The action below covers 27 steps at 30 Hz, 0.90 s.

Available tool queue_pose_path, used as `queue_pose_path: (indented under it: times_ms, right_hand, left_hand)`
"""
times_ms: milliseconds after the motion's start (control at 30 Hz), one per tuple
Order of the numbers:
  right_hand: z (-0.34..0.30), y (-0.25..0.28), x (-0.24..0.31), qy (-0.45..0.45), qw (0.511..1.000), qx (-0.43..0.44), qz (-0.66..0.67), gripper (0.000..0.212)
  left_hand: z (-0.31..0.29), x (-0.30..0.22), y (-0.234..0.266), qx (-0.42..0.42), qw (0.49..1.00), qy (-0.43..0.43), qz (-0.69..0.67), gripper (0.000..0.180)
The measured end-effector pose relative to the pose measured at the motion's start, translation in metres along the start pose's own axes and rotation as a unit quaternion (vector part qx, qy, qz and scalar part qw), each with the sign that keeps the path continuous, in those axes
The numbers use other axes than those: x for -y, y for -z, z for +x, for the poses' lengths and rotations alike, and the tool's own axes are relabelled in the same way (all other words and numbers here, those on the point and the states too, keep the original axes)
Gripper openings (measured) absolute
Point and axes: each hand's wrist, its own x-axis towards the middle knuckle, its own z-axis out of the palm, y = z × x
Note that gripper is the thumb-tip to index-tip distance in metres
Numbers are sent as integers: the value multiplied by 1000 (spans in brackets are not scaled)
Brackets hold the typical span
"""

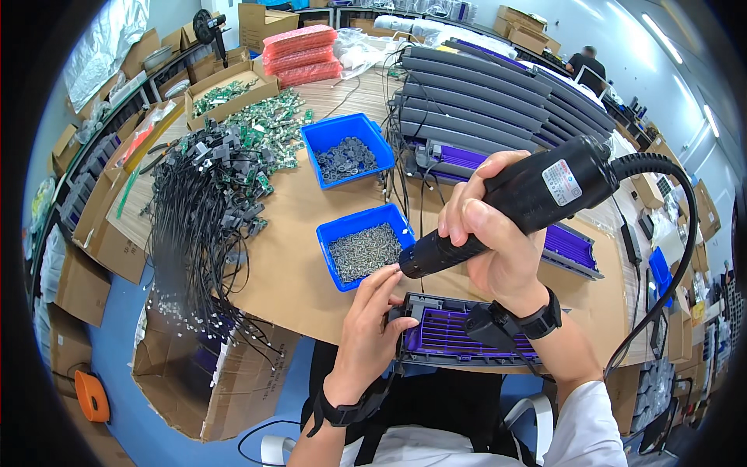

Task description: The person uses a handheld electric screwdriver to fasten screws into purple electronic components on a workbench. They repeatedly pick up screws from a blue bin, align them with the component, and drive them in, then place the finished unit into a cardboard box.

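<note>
My right hand [498, 233] is wrapped round a thick black corded electric screwdriver [529, 191], its nose tilted down to the left. My left hand [366, 323] has its fingers pressed together, the tips at the screwdriver's nose; anything small between them is hidden. Its thumb touches the left end of a dark grey housing with a purple slatted grille [451, 331], lying at the table's near edge. Just beyond the left fingers stands a blue bin of small metal screws [362, 253]. Behind it is a second blue bin [348, 152] with dark ring-like parts.
On the left lies a heap of black cables with connectors [206, 202], beside loose green circuit boards [272, 117]. Long grey housings [475, 89] are stacked at the back. Another purple-grilled housing [572, 249] sits on the right. The screwdriver's cord [689, 226] loops down the right side.
</note>
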Motion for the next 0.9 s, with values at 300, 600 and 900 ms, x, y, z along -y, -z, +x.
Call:
queue_pose_path:
  times_ms: [300,600,900]
  right_hand:
    - [-2,1,0,-8,1000,21,-7,36]
    - [-4,1,9,-9,997,33,-71,38]
    - [-10,1,53,-59,971,88,-214,41]
  left_hand:
    - [-1,1,0,-4,1000,-3,1,58]
    - [0,1,1,5,1000,5,-3,54]
    - [-2,2,0,-16,1000,-15,13,35]
